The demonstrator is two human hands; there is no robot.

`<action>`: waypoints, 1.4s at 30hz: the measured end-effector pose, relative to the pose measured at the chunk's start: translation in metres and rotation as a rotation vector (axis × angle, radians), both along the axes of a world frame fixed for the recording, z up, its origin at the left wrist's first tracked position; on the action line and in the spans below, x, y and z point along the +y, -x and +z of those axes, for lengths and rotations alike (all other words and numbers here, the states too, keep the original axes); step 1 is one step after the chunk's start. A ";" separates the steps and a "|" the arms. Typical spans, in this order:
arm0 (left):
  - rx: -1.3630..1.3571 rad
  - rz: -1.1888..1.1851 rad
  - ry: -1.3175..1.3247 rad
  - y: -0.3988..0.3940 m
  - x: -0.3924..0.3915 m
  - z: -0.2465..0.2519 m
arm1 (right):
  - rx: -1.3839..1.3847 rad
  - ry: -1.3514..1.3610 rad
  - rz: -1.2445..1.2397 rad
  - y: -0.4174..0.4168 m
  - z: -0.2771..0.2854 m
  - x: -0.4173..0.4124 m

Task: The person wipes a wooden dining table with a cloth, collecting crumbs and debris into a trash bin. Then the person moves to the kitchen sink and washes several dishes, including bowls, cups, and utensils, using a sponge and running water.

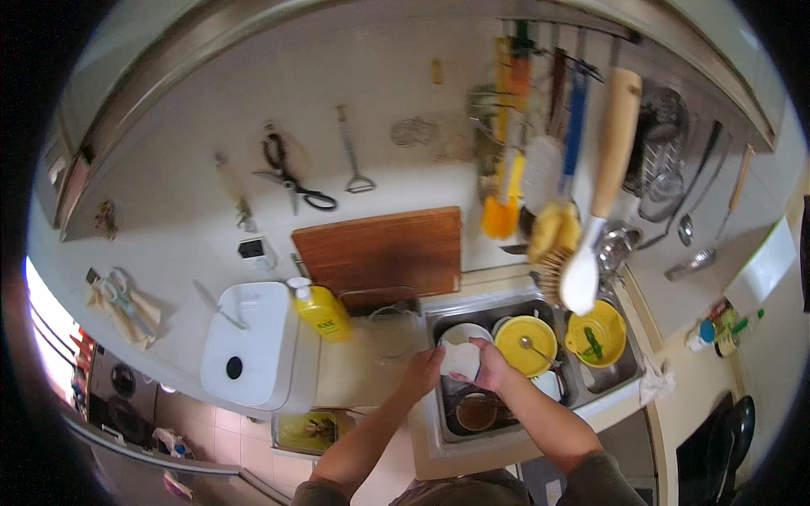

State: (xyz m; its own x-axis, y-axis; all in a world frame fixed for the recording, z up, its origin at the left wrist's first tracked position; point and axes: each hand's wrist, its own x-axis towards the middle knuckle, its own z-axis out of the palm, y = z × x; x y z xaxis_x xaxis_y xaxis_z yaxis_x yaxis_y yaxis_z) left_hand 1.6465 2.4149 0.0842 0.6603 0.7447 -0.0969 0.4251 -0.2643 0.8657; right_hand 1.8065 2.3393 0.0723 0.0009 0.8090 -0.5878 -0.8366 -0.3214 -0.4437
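Note:
Over the left basin of a double stainless steel sink [435, 414], my left hand [425, 372] and my right hand [491, 367] grip a small white bowl [459, 359] from both sides. Behind it in the basin sits a larger white bowl [467, 331]. To its right a yellow bowl [520, 360] holds a metal spoon [529, 345]. Close to my body lies a round brown-looking vessel [477, 412]; its kind is unclear. A yellow colander [615, 322] with green peppers [592, 343] stands in the right basin.
A wooden-handled brush [598, 209] hangs in front of the sink's far side. Left of the sink are a yellow pump bottle [324, 314], a white lidded box [248, 345] and an upright wooden cutting board [386, 250]. A cloth [657, 379] lies on the right rim.

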 end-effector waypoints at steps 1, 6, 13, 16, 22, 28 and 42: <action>0.064 -0.048 -0.156 -0.014 -0.014 -0.006 | -0.017 -0.005 -0.033 -0.007 -0.012 -0.010; 0.060 -0.136 -0.220 -0.061 -0.068 -0.044 | -0.170 0.134 -0.292 -0.020 -0.054 -0.030; 0.203 -0.142 -0.295 -0.105 -0.085 -0.024 | -0.573 0.047 -0.375 -0.039 -0.100 -0.061; 0.073 -0.029 -0.431 -0.094 -0.116 -0.042 | -0.152 0.169 -0.229 -0.051 -0.067 -0.066; 0.081 0.086 -0.137 -0.111 -0.107 -0.021 | -0.467 0.049 -0.390 -0.047 -0.080 -0.080; 0.038 0.075 -0.266 -0.114 -0.117 -0.021 | -0.286 0.087 -0.302 -0.069 -0.069 -0.075; 0.026 0.052 0.017 -0.075 -0.094 -0.057 | -0.174 0.087 0.011 -0.049 -0.070 -0.079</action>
State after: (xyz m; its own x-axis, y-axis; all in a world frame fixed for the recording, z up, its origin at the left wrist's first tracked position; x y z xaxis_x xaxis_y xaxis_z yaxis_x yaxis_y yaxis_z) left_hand 1.7210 2.3212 0.0276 0.6182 0.7758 -0.1265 0.4600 -0.2266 0.8585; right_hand 1.8552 2.2601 0.0026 0.0999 0.7557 -0.6473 -0.7456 -0.3739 -0.5516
